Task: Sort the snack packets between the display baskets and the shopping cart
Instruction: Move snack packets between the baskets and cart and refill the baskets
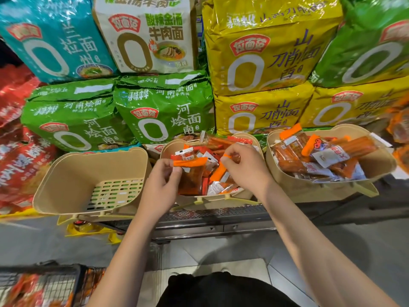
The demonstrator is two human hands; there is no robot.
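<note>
Shopping cart (42, 284) was noted at 7 o'clock, nearest, with red-orange packets seen through its mesh. Left hand (160, 185) was held over the front rim of the middle basket (212, 199); an orange-topped snack packet (190, 173) was pinched between thumb and curled fingers. Right hand (245, 166), at 1 o'clock of the left, was curled over the heap in that basket, a small orange piece (228, 155) pinched at its fingertips. Left basket (66, 173), at 10 o'clock, showed only its slotted floor. Right basket (294, 185), at 2 o'clock, was heaped with packets. Noodle bags (163, 111) were stacked behind at 12 o'clock
</note>
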